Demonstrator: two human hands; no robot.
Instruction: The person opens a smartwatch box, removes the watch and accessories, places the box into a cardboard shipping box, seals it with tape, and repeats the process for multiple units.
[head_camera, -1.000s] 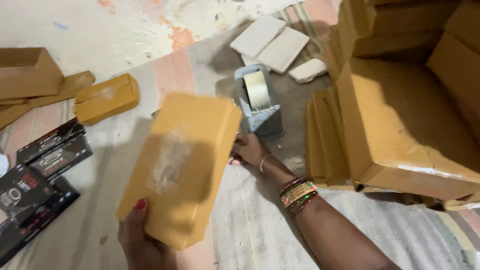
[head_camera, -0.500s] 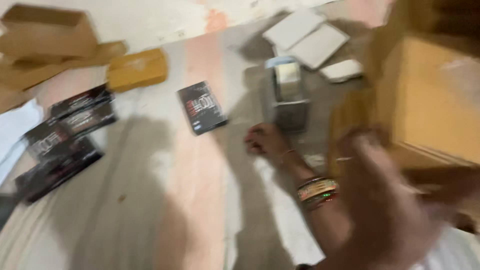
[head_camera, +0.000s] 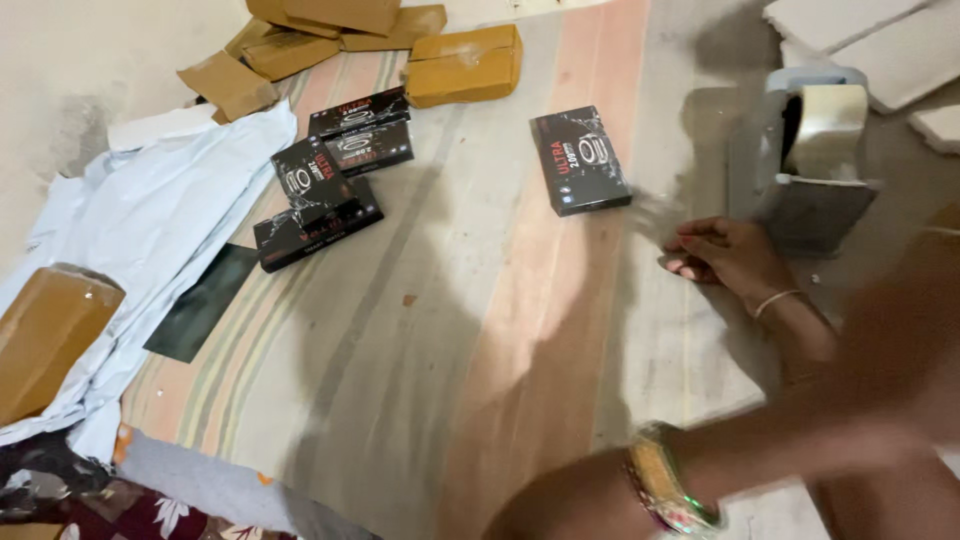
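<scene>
the right hand (head_camera: 725, 255) rests on the striped mat (head_camera: 480, 330), with the fingers curled down a little and holding nothing, just beside the grey tape dispenser (head_camera: 800, 170). the dispenser stands upright on the mat and carries a roll of clear tape (head_camera: 825, 130). a thin bangle (head_camera: 775, 298) sits on the right wrist. the left forearm crosses the bottom right corner of the view, very blurred, with a band of coloured bangles (head_camera: 665, 485) on it; the left hand itself is lost in the blur at the right edge, so i cannot tell if it is released or grasping something. the nearest thing to the right hand, after the dispenser, is a single black product box (head_camera: 580, 160) with red and white print, which lies flat on the mat, to the left of the hand and apart from it. further left there is a loose pile of similar black boxes (head_camera: 330, 180), some lying over the others. at the top, several parcels wrapped in brown tape (head_camera: 465, 62) lie together near the edge of the mat, and one more brown parcel (head_camera: 45, 335) lies at the left edge, on some pale grey plastic mailing bags (head_camera: 150, 230). a dark flat sheet (head_camera: 200, 302) lies beside these bags. white flat pieces (head_camera: 850, 20) are in the top right corner, behind the dispenser.
</scene>
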